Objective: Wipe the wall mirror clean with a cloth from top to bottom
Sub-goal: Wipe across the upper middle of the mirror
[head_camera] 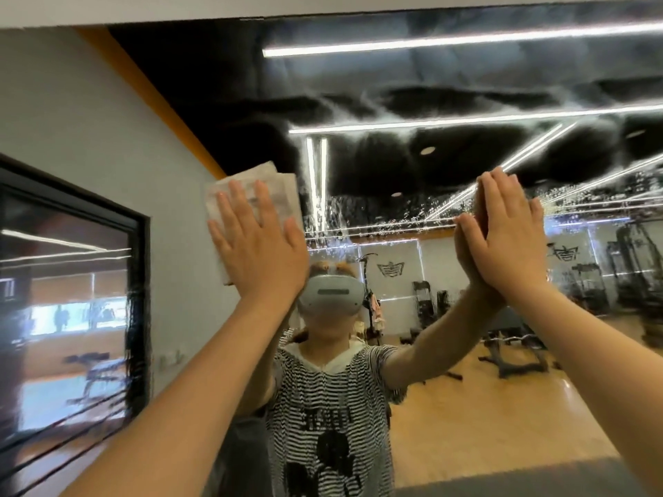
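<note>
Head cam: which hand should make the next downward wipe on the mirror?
Left. The left hand already presses the pale folded cloth flat against the streaky wall mirror. The right hand lies bare on the glass, with no cloth under it.

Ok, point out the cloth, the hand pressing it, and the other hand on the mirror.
cloth (247, 190): head view, upper part above the fingers.
left hand (260, 252): head view, back of the hand.
right hand (511, 242): head view, back of the hand.

mirror (466, 102): wall-mounted, wet, streaked | cloth (251, 195): white, folded, flat against upper glass
</note>
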Motion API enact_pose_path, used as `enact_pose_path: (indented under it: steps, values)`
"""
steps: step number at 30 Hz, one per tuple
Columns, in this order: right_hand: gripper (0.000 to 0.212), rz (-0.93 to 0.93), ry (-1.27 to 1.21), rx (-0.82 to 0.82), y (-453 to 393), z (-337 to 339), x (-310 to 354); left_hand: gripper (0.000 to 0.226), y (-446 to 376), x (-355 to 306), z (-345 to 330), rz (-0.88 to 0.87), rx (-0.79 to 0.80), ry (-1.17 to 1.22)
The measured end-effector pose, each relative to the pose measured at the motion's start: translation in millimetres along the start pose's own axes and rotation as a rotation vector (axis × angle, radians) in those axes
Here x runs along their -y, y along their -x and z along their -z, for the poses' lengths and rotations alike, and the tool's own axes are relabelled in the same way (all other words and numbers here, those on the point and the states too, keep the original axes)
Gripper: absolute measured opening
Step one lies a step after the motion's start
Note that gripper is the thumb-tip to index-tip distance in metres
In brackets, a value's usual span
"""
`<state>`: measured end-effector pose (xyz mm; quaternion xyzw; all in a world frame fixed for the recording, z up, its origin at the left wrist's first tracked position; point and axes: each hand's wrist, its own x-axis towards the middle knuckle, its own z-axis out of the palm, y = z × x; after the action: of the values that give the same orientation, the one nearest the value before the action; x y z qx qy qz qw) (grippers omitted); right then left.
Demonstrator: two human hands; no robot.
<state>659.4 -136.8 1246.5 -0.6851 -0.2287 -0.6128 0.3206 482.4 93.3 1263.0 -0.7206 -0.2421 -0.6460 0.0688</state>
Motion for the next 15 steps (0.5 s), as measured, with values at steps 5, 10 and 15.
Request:
enact_pose_path:
  steps: [5, 10, 15]
  values:
    - [0.068, -0.004, -0.026, 0.002, 0.8, 1.9, -0.9, 0.065, 5.3, -12.8, -1.7, -0.145, 0.055, -0.012]
    - [0.068, -0.007, -0.027, 0.02, 1.2, 3.7, -0.1, 0.07, -2.0, 16.7, 7.8, -0.308, 0.083, -0.018]
    - [0.072, -0.005, -0.028, 0.012, 0.8, 2.8, -0.4, 0.068, -10.7, 51.2, 11.9, -0.21, 0.034, -0.026]
